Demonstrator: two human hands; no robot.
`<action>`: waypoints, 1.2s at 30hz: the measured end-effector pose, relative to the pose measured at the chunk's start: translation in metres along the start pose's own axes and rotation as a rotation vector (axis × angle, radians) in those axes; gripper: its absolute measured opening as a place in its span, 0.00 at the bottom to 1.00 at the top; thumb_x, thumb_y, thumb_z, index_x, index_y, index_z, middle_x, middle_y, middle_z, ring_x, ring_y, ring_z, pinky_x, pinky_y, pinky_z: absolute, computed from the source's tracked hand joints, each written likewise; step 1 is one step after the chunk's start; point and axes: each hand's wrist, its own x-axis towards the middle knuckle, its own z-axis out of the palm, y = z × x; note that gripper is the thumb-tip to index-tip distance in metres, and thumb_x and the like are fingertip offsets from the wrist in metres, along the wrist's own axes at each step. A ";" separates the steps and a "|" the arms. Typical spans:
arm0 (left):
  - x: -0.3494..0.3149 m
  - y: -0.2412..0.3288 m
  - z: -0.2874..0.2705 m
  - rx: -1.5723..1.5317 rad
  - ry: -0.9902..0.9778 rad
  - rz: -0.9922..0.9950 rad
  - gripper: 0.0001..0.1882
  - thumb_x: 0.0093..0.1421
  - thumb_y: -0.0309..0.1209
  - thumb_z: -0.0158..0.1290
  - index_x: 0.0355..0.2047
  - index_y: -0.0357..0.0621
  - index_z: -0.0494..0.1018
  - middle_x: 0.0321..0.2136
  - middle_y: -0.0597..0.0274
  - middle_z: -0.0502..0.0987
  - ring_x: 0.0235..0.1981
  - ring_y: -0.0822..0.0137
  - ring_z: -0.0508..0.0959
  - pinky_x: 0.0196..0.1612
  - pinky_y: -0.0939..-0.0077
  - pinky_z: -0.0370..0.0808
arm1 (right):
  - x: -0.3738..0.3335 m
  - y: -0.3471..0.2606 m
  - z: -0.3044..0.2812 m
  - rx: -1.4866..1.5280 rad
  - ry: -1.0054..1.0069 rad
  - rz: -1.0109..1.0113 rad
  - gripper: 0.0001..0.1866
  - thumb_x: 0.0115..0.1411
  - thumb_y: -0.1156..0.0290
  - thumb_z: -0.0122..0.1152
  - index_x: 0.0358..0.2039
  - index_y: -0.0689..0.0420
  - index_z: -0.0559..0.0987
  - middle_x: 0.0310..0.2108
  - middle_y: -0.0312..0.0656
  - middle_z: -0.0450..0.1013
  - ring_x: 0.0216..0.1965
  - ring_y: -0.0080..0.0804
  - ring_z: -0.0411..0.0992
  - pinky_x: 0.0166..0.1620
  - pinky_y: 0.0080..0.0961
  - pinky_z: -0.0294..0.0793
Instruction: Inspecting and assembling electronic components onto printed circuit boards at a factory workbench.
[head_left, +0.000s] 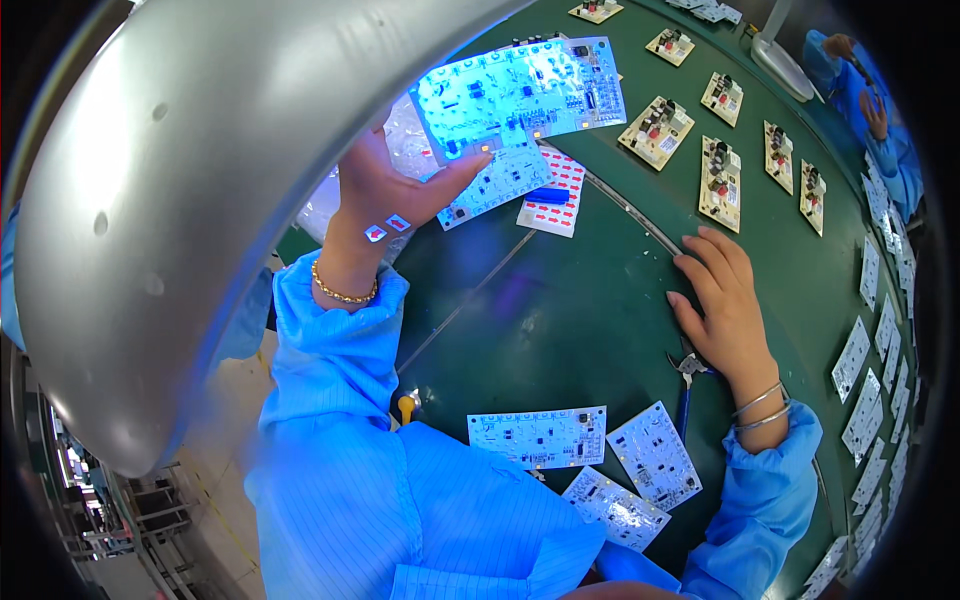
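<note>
My left hand (405,185) grips a white circuit board (520,90) by its near left edge, thumb in front, under a grey lamp head (170,200) whose blue light falls on it. Beneath that board lies a second white board (497,182). A sheet of red arrow stickers (555,195) with a blue pen-like item (547,196) on it is beside them. Two arrow stickers (386,229) cling to my left wrist. My right hand (722,310) rests on the green table, fingers spread, holding nothing. Just below it are blue-handled cutters (687,375).
Three white boards (537,437) lie near my body. Several tan boards with components (720,180) stand at the far right, and rows of white boards (862,410) line the right side. A clear plastic bag (405,130) is behind my left hand. Another person's hand (876,115) shows at upper right.
</note>
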 end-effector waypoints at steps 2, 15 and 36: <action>-0.002 0.000 0.001 -0.010 0.006 -0.024 0.52 0.36 0.24 0.61 0.56 0.44 0.37 0.41 0.46 0.68 0.44 0.56 0.67 0.49 0.65 0.61 | -0.001 0.000 -0.001 -0.003 0.002 -0.004 0.18 0.42 0.74 0.58 0.37 0.60 0.69 0.45 0.45 0.63 0.51 0.44 0.57 0.52 0.36 0.57; -0.012 0.008 0.026 -1.360 -0.093 -1.097 0.27 0.59 0.50 0.29 0.41 0.40 0.65 0.20 0.56 0.73 0.21 0.66 0.72 0.28 0.72 0.71 | -0.010 0.003 0.001 0.030 0.024 -0.023 0.16 0.44 0.74 0.56 0.36 0.61 0.69 0.43 0.45 0.63 0.49 0.44 0.58 0.50 0.36 0.59; -0.012 0.011 0.025 -1.934 -0.105 -1.106 0.26 0.59 0.46 0.27 0.37 0.39 0.68 0.15 0.53 0.71 0.18 0.56 0.71 0.26 0.65 0.68 | -0.011 0.010 -0.007 0.006 0.116 -0.086 0.15 0.44 0.74 0.56 0.36 0.60 0.70 0.41 0.45 0.65 0.47 0.43 0.61 0.48 0.35 0.61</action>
